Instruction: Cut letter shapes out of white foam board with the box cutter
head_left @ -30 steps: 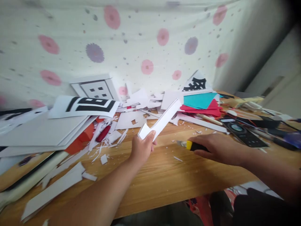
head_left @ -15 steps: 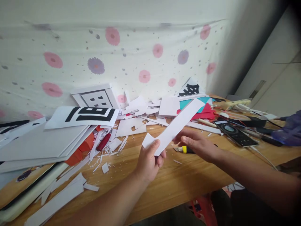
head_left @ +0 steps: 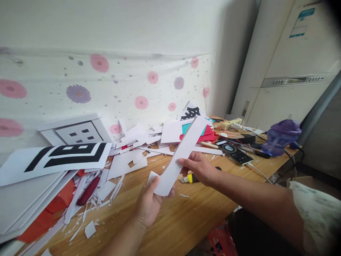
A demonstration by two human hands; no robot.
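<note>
A: Background first: we have a flowered cloth point(head_left: 119, 85) on the wall beyond the fingers and a wooden table point(head_left: 186, 217) below them. Hands?

B: Both busy. We see the left hand point(head_left: 151, 202) grasping the hooked lower end of a white strip point(head_left: 178, 160), thumb across the front, other fingers behind.

A: And the right hand point(head_left: 201, 167)?

B: Pinching the same strip partway up, at its right edge, thumb on the face, fingertips mostly hidden behind. We'd guess two grips because the piece is long and a single one would let it swing.

A: So it's off the table?

B: Looks so. It slants up from the left fingers past the right ones, far end free, broad face towards us, probably for a good look at its outline.

A: Cutter point(head_left: 190, 178)?

B: Lying just behind the right fingers, handle partly covered. Touching them? We can't tell. Presumably it's there to stay within easy reach.

A: Rest, quick.

B: Offcuts point(head_left: 90, 229) and a red-handled tool point(head_left: 89, 190) left of the left fingers; a phone point(head_left: 234, 152) right of the right fingers, a purple cup point(head_left: 281, 138) farther out that way, likely kept off the scraps.
</note>
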